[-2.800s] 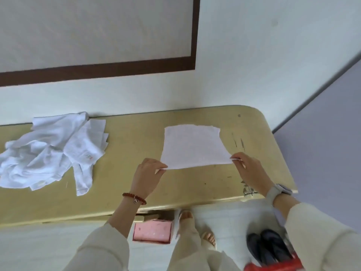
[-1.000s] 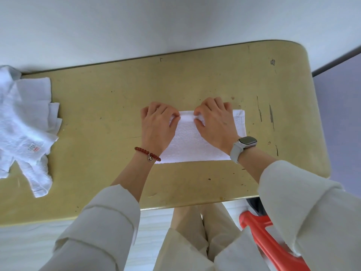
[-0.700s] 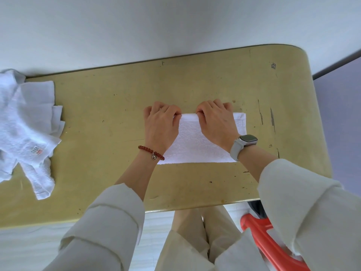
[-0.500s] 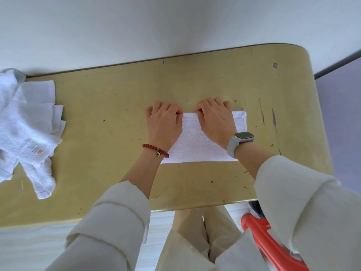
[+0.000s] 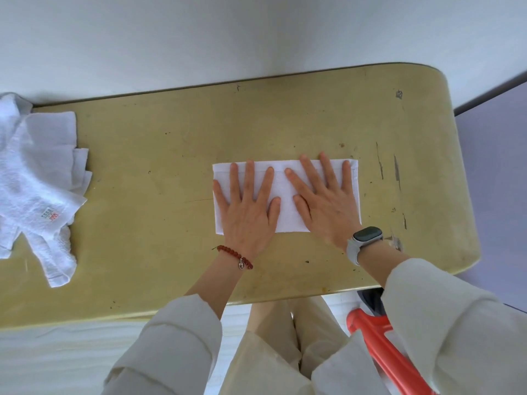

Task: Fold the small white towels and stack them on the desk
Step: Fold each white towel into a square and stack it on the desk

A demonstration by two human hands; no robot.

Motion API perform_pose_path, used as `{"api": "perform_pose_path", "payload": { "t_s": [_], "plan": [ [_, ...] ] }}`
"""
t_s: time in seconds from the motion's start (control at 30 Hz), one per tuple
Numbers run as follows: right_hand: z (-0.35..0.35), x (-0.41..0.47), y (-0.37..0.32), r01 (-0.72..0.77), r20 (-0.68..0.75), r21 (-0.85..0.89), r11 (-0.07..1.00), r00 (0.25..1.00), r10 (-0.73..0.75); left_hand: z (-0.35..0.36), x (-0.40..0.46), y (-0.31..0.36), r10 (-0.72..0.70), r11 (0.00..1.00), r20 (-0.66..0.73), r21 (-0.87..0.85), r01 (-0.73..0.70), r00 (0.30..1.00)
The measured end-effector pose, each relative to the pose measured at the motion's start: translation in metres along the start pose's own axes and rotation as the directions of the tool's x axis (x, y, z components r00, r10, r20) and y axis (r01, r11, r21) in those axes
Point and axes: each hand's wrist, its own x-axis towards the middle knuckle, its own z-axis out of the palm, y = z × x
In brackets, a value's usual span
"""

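Both hands, left (image 5: 247, 208) and right (image 5: 325, 202), flat with fingers straight, pressing the towel (image 5: 286, 220); long axis left-right, probably folded once.

A folded towel (image 5: 285, 195) lies flat on the desk (image 5: 159, 172), right of the middle. The left hand (image 5: 246, 210) rests on its left part and the right hand (image 5: 325, 203) on its right part, side by side. A heap of loose towels (image 5: 37, 183) lies at the desk's far left end, well apart from the folded one. A wall (image 5: 199, 32) runs behind the desk's far edge.
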Motion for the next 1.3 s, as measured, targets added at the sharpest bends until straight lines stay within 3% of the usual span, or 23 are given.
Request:
{"api": "perform_pose_path", "payload": {
  "t_s": [0.1, 0.3, 0.4, 0.5, 0.6, 0.67, 0.73, 0.83, 1.1, 1.2, 1.3],
  "plan": [
    [-0.008, 0.0, 0.0, 0.008, 0.009, 0.061, 0.998, 1.0, -0.008, -0.003, 0.002, -0.004, 0.029, 1.0, 0.02, -0.005, -0.029, 0.999],
    [-0.026, -0.011, 0.032, -0.046, -0.202, 0.205, 0.978, 0.975, 0.089, -0.015, 0.011, -0.044, 0.191, 0.978, 0.079, 0.075, -0.197, 0.978],
    [-0.026, -0.03, 0.032, 0.081, -0.197, 0.21, 0.974, 0.98, -0.039, -0.027, 0.02, -0.065, 0.199, 0.97, 0.047, 0.134, -0.204, 0.979],
    [-0.019, -0.051, 0.008, 0.228, -0.155, 0.189, 0.955, 0.968, -0.2, -0.037, 0.022, -0.077, 0.113, 0.982, -0.026, 0.156, -0.108, 0.993],
    [-0.011, -0.06, -0.015, 0.296, -0.19, 0.199, 0.934, 0.947, -0.259, -0.041, 0.014, -0.075, 0.037, 0.989, -0.141, 0.146, -0.016, 0.989],
    [-0.008, -0.061, -0.021, 0.394, -0.255, 0.173, 0.903, 0.903, -0.345, -0.04, -0.003, -0.064, 0.045, 0.993, -0.253, 0.113, -0.016, 0.966],
    [-0.007, -0.06, -0.02, 0.507, -0.276, 0.091, 0.857, 0.84, -0.468, -0.034, -0.028, -0.048, 0.085, 0.995, -0.353, -0.026, -0.1, 0.932],
    [-0.009, -0.053, -0.012, 0.597, -0.26, -0.01, 0.802, 0.773, -0.578, -0.026, -0.07, -0.024, 0.163, 0.938, -0.338, -0.238, -0.252, 0.927],
    [-0.013, -0.034, -0.015, 0.688, -0.221, -0.202, 0.697, 0.661, -0.717, -0.009, -0.099, -0.017, 0.203, 0.931, -0.277, -0.243, -0.273, 0.939],
    [-0.016, -0.026, -0.02, 0.673, -0.191, -0.174, 0.719, 0.693, -0.695, -0.01, -0.096, -0.01, 0.116, 0.954, -0.234, -0.244, -0.174, 0.965],
    [-0.022, -0.024, -0.027, 0.571, -0.181, -0.016, 0.821, 0.806, -0.564, -0.014, -0.09, 0.001, -0.017, 0.97, -0.155, -0.242, -0.022, 0.988]
  ]
}}
